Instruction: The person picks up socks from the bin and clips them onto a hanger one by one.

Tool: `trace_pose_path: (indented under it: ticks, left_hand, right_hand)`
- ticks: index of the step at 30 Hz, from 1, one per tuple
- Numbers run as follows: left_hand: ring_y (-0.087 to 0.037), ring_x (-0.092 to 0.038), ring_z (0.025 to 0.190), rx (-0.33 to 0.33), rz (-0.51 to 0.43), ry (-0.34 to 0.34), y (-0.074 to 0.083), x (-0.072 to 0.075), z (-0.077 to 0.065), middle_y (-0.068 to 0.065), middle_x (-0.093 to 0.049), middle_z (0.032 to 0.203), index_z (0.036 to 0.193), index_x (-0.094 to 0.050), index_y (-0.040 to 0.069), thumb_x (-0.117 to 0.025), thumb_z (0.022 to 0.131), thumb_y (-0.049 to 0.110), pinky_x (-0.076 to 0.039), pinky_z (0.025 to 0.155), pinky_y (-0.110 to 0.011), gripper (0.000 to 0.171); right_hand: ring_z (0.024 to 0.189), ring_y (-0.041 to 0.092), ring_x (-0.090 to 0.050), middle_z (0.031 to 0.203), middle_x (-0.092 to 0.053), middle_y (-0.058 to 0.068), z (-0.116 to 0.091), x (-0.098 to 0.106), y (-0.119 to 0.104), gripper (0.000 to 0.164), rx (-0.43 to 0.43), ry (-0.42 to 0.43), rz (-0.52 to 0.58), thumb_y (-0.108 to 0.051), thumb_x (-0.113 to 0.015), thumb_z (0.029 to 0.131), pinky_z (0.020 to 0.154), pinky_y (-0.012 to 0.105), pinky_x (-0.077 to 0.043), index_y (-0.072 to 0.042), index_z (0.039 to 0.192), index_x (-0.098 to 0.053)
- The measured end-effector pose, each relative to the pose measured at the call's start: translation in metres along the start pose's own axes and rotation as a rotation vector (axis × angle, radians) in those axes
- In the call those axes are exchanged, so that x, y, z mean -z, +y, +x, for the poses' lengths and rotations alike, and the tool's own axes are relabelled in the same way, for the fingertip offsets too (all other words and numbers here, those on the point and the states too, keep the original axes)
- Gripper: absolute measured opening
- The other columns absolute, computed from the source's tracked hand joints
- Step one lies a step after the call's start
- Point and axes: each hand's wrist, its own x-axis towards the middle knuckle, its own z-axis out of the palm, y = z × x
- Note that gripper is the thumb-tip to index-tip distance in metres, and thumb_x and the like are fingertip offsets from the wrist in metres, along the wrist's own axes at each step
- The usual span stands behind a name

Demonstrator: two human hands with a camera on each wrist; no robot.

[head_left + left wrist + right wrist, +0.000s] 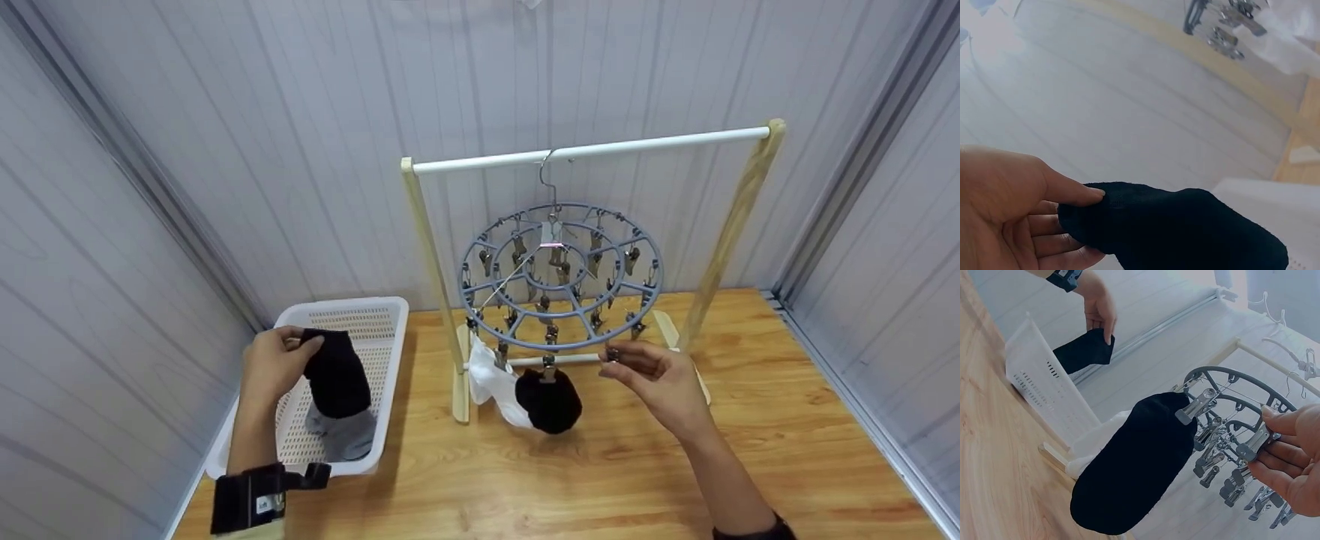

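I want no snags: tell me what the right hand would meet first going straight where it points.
Beyond the pinched clip, the right hand would likely meet the hanging black sock or its holding clip, though depth is unclear.

You are in what looks like a small booth fitted out as a corner for drying laundry; whether it stands in a home, a lab or a shop, you cannot tell from here. Pale panelled walls close you in: a back wall [322,150], a left wall [90,262] and a right wall [907,225], with metal strips [862,150] along the corners. Before you spreads a wood-grain surface [810,420]. The laundry side shows in your rack [660,143], the round clip hanger [552,234] hooked on its bar, a clipped black sock [551,411] and the white plastic basket [397,352].
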Motion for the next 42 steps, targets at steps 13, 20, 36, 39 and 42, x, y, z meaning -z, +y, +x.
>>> trace_pose_path:
  ticks: [13,20,36,39,42]
  left_hand:
    - [-0.039,-0.074,0.094,-0.148,-0.004,0.117,0.047,0.000,-0.025,-0.021,-0.079,0.101,0.118,-0.075,-0.006,-0.073,0.101,0.021,-0.055,0.089,-0.055,0.031]
    - [-0.026,-0.074,0.085,-0.167,-0.064,0.158,0.064,-0.007,-0.040,-0.015,-0.080,0.097,0.112,-0.078,-0.001,-0.075,0.101,0.024,-0.055,0.079,-0.033,0.027]
    - [-0.018,-0.072,0.074,-0.193,-0.315,0.113,0.080,-0.072,-0.076,-0.005,-0.078,0.086,0.102,-0.081,0.006,-0.080,0.097,0.017,-0.055,0.063,-0.022,0.012]
    - [-0.016,-0.072,0.074,-0.204,-0.370,0.114,0.083,-0.082,-0.082,-0.004,-0.078,0.085,0.101,-0.082,0.006,-0.081,0.096,0.017,-0.054,0.064,-0.021,0.011]
    - [-0.019,-0.071,0.071,-0.232,-0.436,0.092,0.085,-0.093,-0.087,-0.004,-0.078,0.084,0.100,-0.081,0.005,-0.080,0.096,0.014,-0.054,0.062,-0.022,0.010]
  right_hand:
    - [0.100,0.025,-0.078,0.118,-0.074,0.027,0.001,0.002,0.001,0.032,0.019,-0.015,0.026,0.004,-0.075,0.095,0.089,0.039,-0.061,0.009,0.126,-0.071]
    - [0.102,0.027,-0.077,0.118,-0.073,0.028,0.002,0.003,0.001,0.031,0.034,-0.026,0.031,0.004,-0.075,0.095,0.089,0.037,-0.061,0.008,0.126,-0.071]
    - [0.100,0.026,-0.077,0.118,-0.073,0.027,0.002,0.004,0.003,0.031,0.021,-0.023,0.046,0.005,-0.074,0.096,0.089,0.038,-0.061,0.009,0.126,-0.070]
    - [0.099,0.026,-0.078,0.118,-0.074,0.027,0.003,0.004,0.002,0.031,0.018,-0.018,0.051,0.006,-0.074,0.095,0.089,0.038,-0.061,0.009,0.126,-0.071]
    - [0.098,0.024,-0.078,0.117,-0.074,0.026,0.004,0.003,0.002,0.031,0.009,-0.012,0.057,0.008,-0.073,0.095,0.088,0.038,-0.061,0.010,0.125,-0.070]
